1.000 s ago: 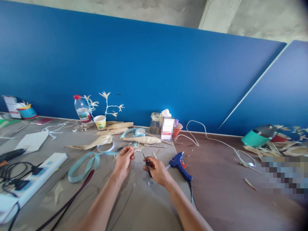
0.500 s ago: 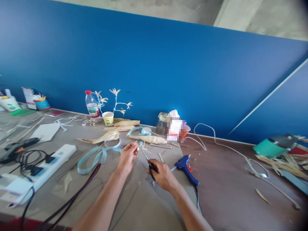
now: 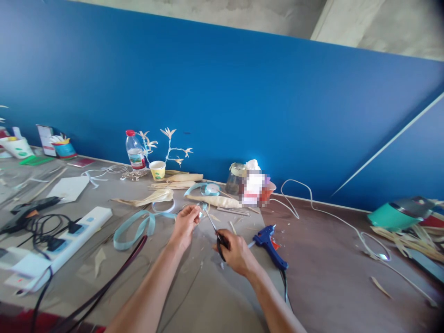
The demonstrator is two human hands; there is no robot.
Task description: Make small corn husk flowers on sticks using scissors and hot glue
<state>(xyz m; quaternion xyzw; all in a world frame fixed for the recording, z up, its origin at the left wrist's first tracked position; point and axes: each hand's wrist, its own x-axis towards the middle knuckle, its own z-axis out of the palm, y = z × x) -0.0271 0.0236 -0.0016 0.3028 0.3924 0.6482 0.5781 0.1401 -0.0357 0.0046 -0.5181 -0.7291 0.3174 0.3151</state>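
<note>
My right hand point(image 3: 235, 252) is closed on black-handled scissors point(image 3: 214, 228), whose blades point up and left. The blade tips meet a small pale piece pinched in my left hand point(image 3: 185, 223); the piece is too small to name. A light blue ribbon point(image 3: 133, 227) trails left from near my left hand across the grey table point(image 3: 208, 296). A blue glue gun point(image 3: 268, 240) lies just right of my right hand.
A white power strip point(image 3: 58, 247) with black cables lies at the left. Dried husks point(image 3: 215, 200), a ribbon spool point(image 3: 211, 188), a water bottle point(image 3: 135, 152), a yellow cup point(image 3: 157, 169) and a glass jar point(image 3: 236, 178) stand along the blue wall. A teal container point(image 3: 395, 215) sits far right.
The view has swung left and slightly down, so the table items sit further right. My hands stay together, scissors still at the small piece.
</note>
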